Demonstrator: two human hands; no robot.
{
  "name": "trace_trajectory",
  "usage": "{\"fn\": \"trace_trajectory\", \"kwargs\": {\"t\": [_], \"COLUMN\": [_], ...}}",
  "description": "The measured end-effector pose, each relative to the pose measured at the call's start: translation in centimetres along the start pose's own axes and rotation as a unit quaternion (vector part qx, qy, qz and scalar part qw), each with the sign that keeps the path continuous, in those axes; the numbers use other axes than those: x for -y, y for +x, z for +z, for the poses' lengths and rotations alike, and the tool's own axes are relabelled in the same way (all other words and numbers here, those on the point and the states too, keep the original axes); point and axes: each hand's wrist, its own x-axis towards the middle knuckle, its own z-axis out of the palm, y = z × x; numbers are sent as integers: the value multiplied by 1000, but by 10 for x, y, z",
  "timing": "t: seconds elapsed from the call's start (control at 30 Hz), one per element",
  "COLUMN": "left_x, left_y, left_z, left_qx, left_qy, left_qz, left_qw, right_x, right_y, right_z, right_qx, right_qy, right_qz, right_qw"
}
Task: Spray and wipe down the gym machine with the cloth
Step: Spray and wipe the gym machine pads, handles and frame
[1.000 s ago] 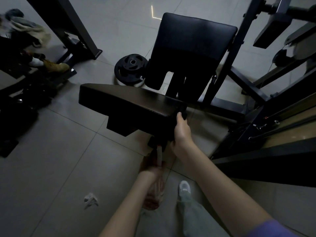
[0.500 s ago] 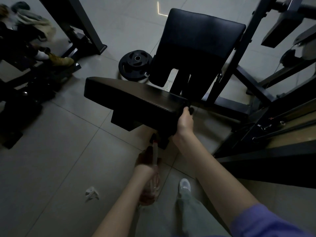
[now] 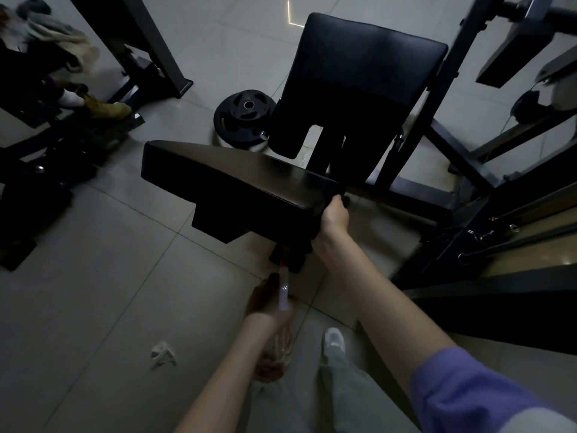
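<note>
Clutching corner of seat pad [image 3: 237, 182], right hand [image 3: 334, 215], fingertips hidden, left hand [image 3: 265, 300], shadowed, grasping spray bottle [image 3: 278, 348]

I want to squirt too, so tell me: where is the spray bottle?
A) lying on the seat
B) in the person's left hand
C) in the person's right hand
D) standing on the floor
B: the left hand grips the spray bottle low in front of the legs, while the right hand has its fingers curled over the near corner of the black seat pad.
</note>
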Motion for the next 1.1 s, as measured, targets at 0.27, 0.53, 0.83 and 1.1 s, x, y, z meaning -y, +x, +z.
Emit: {"fn": "trace_trajectory", "kwargs": {"t": [0.27, 0.53, 0.83, 1.1], "left_x": [3, -25, -43, -39], "left_y": [4, 22, 52, 74], "left_z": [6, 11, 16, 25], "left_qx": [-24, -70, -69, -57], "left_qy": [-4, 59, 23, 91], "left_qz": [30, 141, 146, 212], "left_qw": [999, 986, 987, 971], "right_x": [7, 7, 30, 35], "right_y": [49, 79, 138, 136], "right_z": [-10, -13, -19, -23], "right_qx": [33, 45, 23, 24], "right_qy": [2, -66, -144, -176], "right_qz": [35, 32, 29, 29], "right_qw": [999, 996, 989, 984]}}
